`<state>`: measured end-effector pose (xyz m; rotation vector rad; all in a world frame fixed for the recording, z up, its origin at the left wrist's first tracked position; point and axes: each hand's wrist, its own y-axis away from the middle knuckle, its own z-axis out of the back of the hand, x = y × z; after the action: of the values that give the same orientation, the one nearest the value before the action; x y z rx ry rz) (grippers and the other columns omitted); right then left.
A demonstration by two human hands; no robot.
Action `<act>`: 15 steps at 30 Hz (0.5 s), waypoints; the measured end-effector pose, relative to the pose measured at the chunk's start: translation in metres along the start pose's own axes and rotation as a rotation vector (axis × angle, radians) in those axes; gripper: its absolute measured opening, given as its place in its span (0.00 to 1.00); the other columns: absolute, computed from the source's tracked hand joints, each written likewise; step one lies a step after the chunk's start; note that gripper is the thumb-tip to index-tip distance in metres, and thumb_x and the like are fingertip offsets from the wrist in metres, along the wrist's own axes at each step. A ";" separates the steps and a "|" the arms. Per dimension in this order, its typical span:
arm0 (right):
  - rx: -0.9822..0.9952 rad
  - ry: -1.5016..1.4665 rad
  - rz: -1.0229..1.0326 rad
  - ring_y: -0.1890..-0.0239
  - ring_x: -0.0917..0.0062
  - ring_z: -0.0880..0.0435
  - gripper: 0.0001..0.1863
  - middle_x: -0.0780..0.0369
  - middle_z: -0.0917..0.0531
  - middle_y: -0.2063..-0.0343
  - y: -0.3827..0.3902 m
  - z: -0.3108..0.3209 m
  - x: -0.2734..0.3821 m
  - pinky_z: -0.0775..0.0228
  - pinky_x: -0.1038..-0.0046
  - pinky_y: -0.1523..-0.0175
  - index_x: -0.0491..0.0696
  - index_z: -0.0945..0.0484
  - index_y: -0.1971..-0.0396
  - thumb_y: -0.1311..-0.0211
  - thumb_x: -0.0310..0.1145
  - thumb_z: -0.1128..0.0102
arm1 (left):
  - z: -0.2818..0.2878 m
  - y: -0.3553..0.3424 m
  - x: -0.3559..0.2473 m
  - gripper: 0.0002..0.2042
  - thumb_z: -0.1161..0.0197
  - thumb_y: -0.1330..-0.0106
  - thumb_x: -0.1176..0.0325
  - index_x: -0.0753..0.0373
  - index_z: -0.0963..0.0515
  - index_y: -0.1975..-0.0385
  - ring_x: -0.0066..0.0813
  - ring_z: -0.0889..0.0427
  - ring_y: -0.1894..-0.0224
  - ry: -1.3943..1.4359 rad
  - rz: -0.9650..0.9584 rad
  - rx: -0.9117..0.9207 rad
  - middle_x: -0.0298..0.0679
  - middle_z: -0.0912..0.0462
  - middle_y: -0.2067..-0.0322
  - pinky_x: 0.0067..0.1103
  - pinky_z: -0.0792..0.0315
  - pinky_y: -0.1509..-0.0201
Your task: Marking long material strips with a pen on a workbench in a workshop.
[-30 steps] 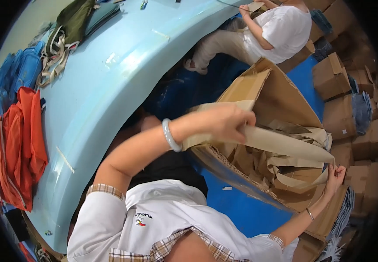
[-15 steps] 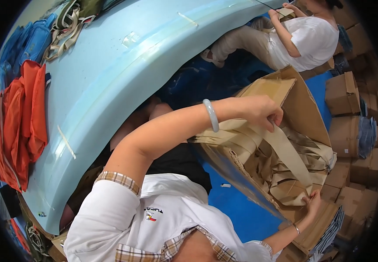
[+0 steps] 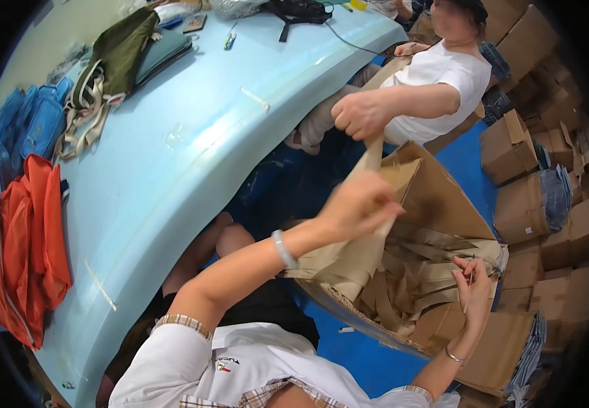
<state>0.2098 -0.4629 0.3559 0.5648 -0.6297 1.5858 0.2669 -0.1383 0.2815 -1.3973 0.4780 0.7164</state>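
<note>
My left hand point(image 3: 362, 207) is motion-blurred over a cardboard box point(image 3: 444, 204), in front of a beige fabric strip point(image 3: 372, 156); I cannot tell whether it grips it. My right hand point(image 3: 472, 285) is closed around something thin, too small to make out, at the box's right side, beside tangled beige strips point(image 3: 417, 265) inside. A co-worker's hand point(image 3: 362, 115) grips the raised strip above the box.
The pale blue table point(image 3: 158, 177) carries orange fabric point(image 3: 29, 251), blue bags point(image 3: 43, 126) and olive fabric point(image 3: 117, 61). A co-worker point(image 3: 437, 88) in white sits beside it. Several cartons point(image 3: 515, 211) are stacked right, on blue flooring point(image 3: 355, 353).
My left hand has moved down and left. My right hand has risen and no longer pinches the wide strip. The co-worker has reached toward me, and a strip now stretches up from the box.
</note>
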 end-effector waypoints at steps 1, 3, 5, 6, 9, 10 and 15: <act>-0.016 -0.001 0.025 0.59 0.81 0.22 0.15 0.53 0.16 0.59 0.000 -0.001 0.007 0.31 0.79 0.56 0.44 0.39 0.71 0.44 0.16 0.40 | 0.019 0.003 0.010 0.09 0.33 0.44 0.75 0.62 0.27 0.69 0.24 0.28 0.71 -0.081 -0.055 -0.202 0.35 0.28 0.70 0.18 0.33 0.66; -0.045 -0.004 0.043 0.59 0.81 0.22 0.15 0.52 0.16 0.59 0.001 -0.005 0.011 0.30 0.79 0.56 0.44 0.39 0.72 0.44 0.16 0.40 | 0.040 0.003 0.019 0.12 0.35 0.41 0.75 0.62 0.32 0.62 0.15 0.31 0.68 -0.030 0.240 -0.416 0.31 0.31 0.69 0.13 0.36 0.63; -0.049 -0.031 0.074 0.62 0.81 0.22 0.14 0.52 0.15 0.61 0.000 -0.008 0.014 0.29 0.79 0.57 0.44 0.38 0.72 0.44 0.17 0.39 | 0.047 -0.006 0.045 0.17 0.41 0.32 0.55 0.60 0.33 0.56 0.21 0.27 0.63 0.375 0.583 -0.526 0.35 0.28 0.62 0.18 0.31 0.57; -0.040 -0.021 0.060 0.62 0.80 0.21 0.14 0.52 0.15 0.62 -0.002 -0.010 0.013 0.29 0.78 0.57 0.44 0.38 0.73 0.44 0.17 0.39 | 0.048 -0.014 0.056 0.21 0.44 0.31 0.47 0.60 0.34 0.54 0.23 0.25 0.61 0.642 0.773 -0.565 0.37 0.27 0.59 0.21 0.30 0.54; -0.032 -0.055 0.051 0.64 0.79 0.20 0.14 0.52 0.15 0.64 -0.001 -0.019 0.012 0.27 0.77 0.57 0.43 0.37 0.73 0.46 0.18 0.37 | 0.064 -0.032 0.092 0.29 0.51 0.34 0.34 0.55 0.34 0.50 0.27 0.21 0.60 0.975 0.979 -0.225 0.37 0.24 0.57 0.29 0.24 0.55; -0.016 -0.061 0.077 0.64 0.79 0.20 0.14 0.52 0.15 0.64 -0.002 -0.023 0.014 0.27 0.77 0.58 0.43 0.37 0.73 0.46 0.18 0.37 | 0.080 -0.035 0.123 0.27 0.51 0.33 0.36 0.55 0.31 0.52 0.26 0.19 0.62 1.095 0.942 0.002 0.35 0.22 0.62 0.27 0.22 0.59; -0.004 -0.065 0.058 0.68 0.81 0.19 0.15 0.55 0.14 0.68 0.004 -0.025 0.014 0.26 0.78 0.61 0.43 0.37 0.74 0.47 0.17 0.36 | 0.079 -0.055 0.120 0.10 0.40 0.32 0.61 0.60 0.24 0.59 0.20 0.20 0.66 0.756 1.016 0.174 0.30 0.21 0.66 0.21 0.22 0.60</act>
<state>0.2044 -0.4357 0.3473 0.6023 -0.7036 1.6250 0.3810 -0.0408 0.2488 -1.1690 1.8789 0.8787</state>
